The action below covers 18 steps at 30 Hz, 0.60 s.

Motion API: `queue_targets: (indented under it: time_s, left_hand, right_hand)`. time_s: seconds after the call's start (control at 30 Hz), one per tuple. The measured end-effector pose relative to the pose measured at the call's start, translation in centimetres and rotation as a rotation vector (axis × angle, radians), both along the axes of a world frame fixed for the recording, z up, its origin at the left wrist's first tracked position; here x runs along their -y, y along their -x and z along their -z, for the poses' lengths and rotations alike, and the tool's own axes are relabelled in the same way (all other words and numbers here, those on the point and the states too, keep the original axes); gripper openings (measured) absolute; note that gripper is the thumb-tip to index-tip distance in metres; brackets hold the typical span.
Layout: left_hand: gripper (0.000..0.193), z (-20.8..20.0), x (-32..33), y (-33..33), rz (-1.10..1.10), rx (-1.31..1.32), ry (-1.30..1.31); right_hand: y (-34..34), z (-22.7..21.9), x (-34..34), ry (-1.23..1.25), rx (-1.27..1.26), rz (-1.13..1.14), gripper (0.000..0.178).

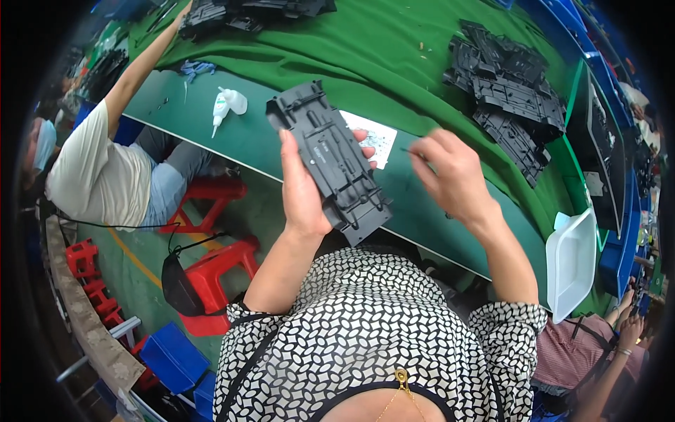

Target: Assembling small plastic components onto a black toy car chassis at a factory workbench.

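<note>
My left hand is wrapped round a black plastic toy-car chassis, thumb along one long side and fingertips showing at the other. The chassis is tilted above the table's near edge, its ribbed flat face turned up. To its right, my right hand hovers apart from it, fingers pinched together and slightly blurred. A tiny dark tip shows at those fingers, too small to name. Between my hands, partly behind the chassis, a white sheet with small dark marks or bits lies on the table.
White dropper bottles and a crumpled blue glove lie on the green table. Stacked black chassis rest on green cloth at right; a white tray stands beside me. A co-worker sits at left near red stools.
</note>
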<state>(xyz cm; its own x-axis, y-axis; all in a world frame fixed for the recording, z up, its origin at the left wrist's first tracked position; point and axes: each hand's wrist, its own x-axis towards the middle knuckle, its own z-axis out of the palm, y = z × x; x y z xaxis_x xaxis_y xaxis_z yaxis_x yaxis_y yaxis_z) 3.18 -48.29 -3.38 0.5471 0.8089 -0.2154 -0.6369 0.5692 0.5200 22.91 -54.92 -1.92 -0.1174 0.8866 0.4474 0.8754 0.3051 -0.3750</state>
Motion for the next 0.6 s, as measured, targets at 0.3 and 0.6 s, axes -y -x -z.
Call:
queue_targets:
  time_s: [0.3, 0.6]
  left_hand:
    - [0.08, 1.2, 0.5, 2.5, -0.031, 0.003, 0.014]
    - [0.079, 1.5, 0.4, 2.6, -0.045, 0.026, 0.011]
  right_hand:
    - [0.4, 1.9, -5.6, 0.07, 0.516, -0.308, 0.007]
    - [0.4, 0.1, -4.2, 0.235, 0.125, -0.227, 0.007]
